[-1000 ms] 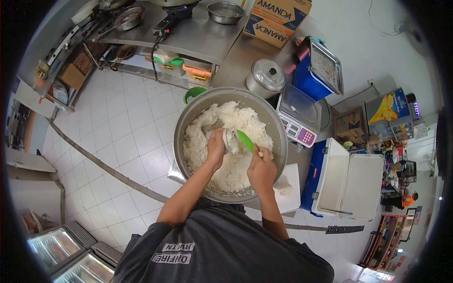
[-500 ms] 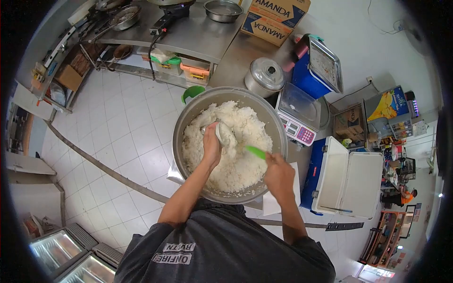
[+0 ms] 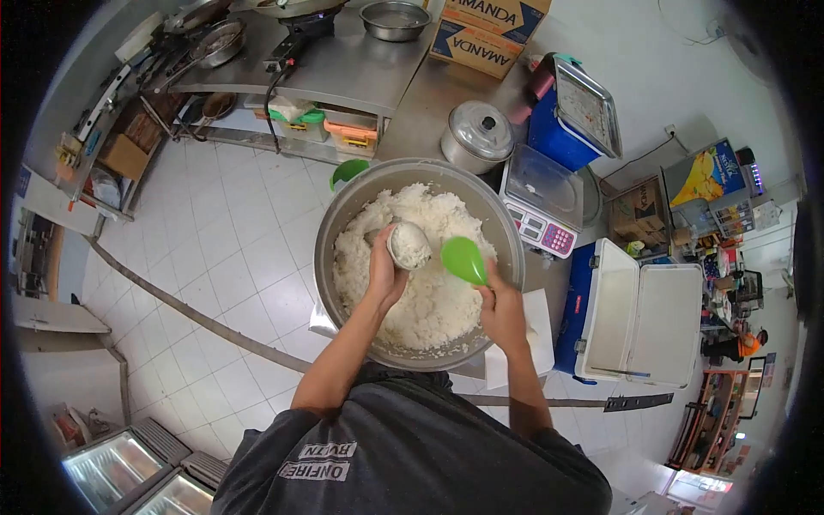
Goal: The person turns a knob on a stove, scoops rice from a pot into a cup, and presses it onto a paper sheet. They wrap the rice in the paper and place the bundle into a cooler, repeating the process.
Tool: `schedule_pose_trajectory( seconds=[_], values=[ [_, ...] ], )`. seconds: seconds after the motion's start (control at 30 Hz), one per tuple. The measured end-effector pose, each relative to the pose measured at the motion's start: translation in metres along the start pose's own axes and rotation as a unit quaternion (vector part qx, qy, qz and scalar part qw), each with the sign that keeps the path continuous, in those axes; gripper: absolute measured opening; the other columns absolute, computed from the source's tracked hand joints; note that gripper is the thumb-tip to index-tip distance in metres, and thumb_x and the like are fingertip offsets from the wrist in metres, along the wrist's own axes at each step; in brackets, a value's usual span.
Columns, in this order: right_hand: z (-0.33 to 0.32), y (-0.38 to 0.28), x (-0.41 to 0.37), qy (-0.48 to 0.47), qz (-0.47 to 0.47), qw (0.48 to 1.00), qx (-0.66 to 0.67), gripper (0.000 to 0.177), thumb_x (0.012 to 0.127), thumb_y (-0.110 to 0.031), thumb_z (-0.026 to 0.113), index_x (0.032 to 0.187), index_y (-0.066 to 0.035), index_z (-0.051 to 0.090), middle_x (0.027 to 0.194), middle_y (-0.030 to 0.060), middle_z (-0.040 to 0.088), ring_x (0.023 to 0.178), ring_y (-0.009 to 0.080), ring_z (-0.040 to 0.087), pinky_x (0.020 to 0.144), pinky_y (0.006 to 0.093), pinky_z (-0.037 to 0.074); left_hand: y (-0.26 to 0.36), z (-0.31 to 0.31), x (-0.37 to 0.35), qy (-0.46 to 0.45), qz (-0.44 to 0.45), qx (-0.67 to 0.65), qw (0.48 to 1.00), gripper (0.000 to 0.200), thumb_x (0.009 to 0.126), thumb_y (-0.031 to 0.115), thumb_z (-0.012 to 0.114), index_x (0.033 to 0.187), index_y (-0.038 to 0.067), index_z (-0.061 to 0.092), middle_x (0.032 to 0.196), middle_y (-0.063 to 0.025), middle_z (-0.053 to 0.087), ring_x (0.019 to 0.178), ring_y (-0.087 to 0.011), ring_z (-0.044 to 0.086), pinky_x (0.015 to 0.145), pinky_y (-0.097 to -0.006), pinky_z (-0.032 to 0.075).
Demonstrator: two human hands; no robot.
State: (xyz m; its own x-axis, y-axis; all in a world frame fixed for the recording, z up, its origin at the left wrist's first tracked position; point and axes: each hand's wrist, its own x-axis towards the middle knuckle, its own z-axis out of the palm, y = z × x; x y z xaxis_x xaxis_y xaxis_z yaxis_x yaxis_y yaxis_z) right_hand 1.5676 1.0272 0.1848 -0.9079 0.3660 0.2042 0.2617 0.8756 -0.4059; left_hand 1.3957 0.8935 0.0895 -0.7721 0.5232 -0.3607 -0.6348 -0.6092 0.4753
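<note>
A wide metal pot (image 3: 333, 225) stands in front of me, with a broad bed of cooked white rice (image 3: 412, 313) inside. My left hand (image 3: 385, 268) is closed around a small round bowl (image 3: 396, 257) packed with rice, held over the left middle of the pot. The bowl's mouth faces up and toward the right. In my right hand (image 3: 504, 311) is the handle of a green rice paddle (image 3: 464, 260). Its broad blade hangs above the rice, right of the bowl and apart from it.
Beyond the pot's right rim are a digital scale (image 3: 539, 225) and a lidded pot (image 3: 478, 136). An open cooler box (image 3: 631, 318) stands at right, with a white sheet (image 3: 524, 343) beside the pot. A green container (image 3: 348, 174) sits at the pot's upper left. Far right, a person in orange (image 3: 749, 344).
The green paddle has lifted away from the bowl and turned, so its blade now shows broadside. The bowl has tipped more upright, its rice surface now rounded.
</note>
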Motion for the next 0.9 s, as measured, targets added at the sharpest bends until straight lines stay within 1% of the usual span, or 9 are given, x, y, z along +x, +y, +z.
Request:
schedule_pose_trajectory(
  seconds=[0.07,0.17,0.33,0.4,0.5,0.6,0.63,0.77,0.9],
  values=[
    [0.008,-0.023,0.008,-0.016,0.15,0.952,0.268,0.05,0.089,-0.002,0.048,0.139,-0.01,0.051,0.087,0.0203,0.067,0.082,0.0356,0.067,0.075,0.0439,0.052,-0.008,0.001,-0.001,-0.018,-0.026,-0.022,0.999,0.036,0.102,0.034,0.039,0.123,0.009,0.053,0.112,-0.0051,0.062,0.104,-0.0178,0.062,0.092,-0.0362,0.051],
    [0.043,-0.044,0.015,-0.08,0.121,0.964,0.224,0.047,0.096,-0.01,0.045,0.142,-0.01,0.046,0.088,0.0308,0.064,0.08,0.0476,0.062,0.078,0.0499,0.049,-0.011,0.012,-0.01,-0.021,-0.038,-0.01,0.999,0.035,0.102,0.033,0.039,0.123,0.009,0.052,0.112,-0.0053,0.062,0.103,-0.0179,0.062,0.09,-0.035,0.052],
    [0.059,-0.065,0.008,-0.088,0.124,0.969,0.196,0.037,0.099,-0.018,0.046,0.132,-0.005,0.053,0.09,0.0321,0.064,0.083,0.0525,0.06,0.083,0.0569,0.045,-0.007,0.007,-0.024,-0.015,-0.06,0.083,0.995,0.035,0.102,0.034,0.037,0.122,0.009,0.052,0.113,-0.0062,0.062,0.102,-0.0192,0.063,0.087,-0.0341,0.053],
    [0.064,-0.057,0.01,-0.15,0.142,0.955,0.211,0.035,0.101,-0.016,0.043,0.13,-0.002,0.055,0.116,0.0294,0.062,0.105,0.0451,0.062,0.091,0.048,0.048,-0.006,0.004,-0.022,-0.007,-0.077,0.096,0.992,0.036,0.103,0.034,0.037,0.123,0.009,0.052,0.113,-0.0064,0.062,0.102,-0.0193,0.062,0.087,-0.0354,0.054],
    [0.065,-0.025,0.023,-0.135,-0.017,0.964,0.23,0.034,0.102,-0.016,0.045,0.13,-0.002,0.056,0.108,0.0237,0.068,0.096,0.0354,0.068,0.087,0.0405,0.05,0.001,0.0,-0.008,-0.028,-0.089,0.064,0.994,0.036,0.103,0.033,0.036,0.123,0.01,0.053,0.113,-0.0062,0.062,0.102,-0.0192,0.062,0.088,-0.0362,0.053],
    [0.004,-0.036,0.041,-0.174,0.111,0.919,0.336,0.034,0.102,-0.019,0.045,0.128,-0.001,0.059,0.112,0.0242,0.066,0.108,0.0285,0.063,0.093,0.0356,0.046,0.012,0.009,-0.013,-0.042,-0.09,-0.006,0.995,0.035,0.103,0.033,0.036,0.123,0.01,0.055,0.114,-0.0054,0.063,0.102,-0.0186,0.062,0.09,-0.0354,0.052],
    [0.014,-0.029,0.037,-0.085,0.115,0.924,0.354,0.034,0.103,-0.02,0.046,0.126,0.0,0.06,0.106,0.0203,0.068,0.097,0.0235,0.064,0.088,0.0324,0.046,0.023,0.02,-0.007,-0.033,-0.072,-0.035,0.996,0.035,0.103,0.033,0.037,0.122,0.01,0.055,0.115,-0.0048,0.063,0.102,-0.0181,0.062,0.091,-0.035,0.052],
    [0.054,-0.037,0.02,-0.099,0.056,0.929,0.351,0.034,0.103,-0.021,0.045,0.124,0.0,0.061,0.104,0.0165,0.069,0.094,0.0214,0.063,0.087,0.0315,0.046,0.028,0.002,-0.004,-0.052,-0.053,-0.023,0.997,0.034,0.103,0.032,0.038,0.121,0.011,0.057,0.116,-0.0047,0.064,0.106,-0.0179,0.062,0.096,-0.0349,0.05],
    [0.034,-0.034,0.013,-0.183,0.151,0.897,0.374,0.032,0.101,-0.021,0.05,0.121,-0.001,0.064,0.099,0.0158,0.069,0.094,0.0199,0.063,0.086,0.0307,0.047,0.06,-0.017,-0.016,-0.016,-0.016,-0.024,0.999,0.035,0.102,0.032,0.039,0.119,0.009,0.059,0.117,-0.0052,0.065,0.109,-0.019,0.062,0.099,-0.0362,0.049]
  ],
)
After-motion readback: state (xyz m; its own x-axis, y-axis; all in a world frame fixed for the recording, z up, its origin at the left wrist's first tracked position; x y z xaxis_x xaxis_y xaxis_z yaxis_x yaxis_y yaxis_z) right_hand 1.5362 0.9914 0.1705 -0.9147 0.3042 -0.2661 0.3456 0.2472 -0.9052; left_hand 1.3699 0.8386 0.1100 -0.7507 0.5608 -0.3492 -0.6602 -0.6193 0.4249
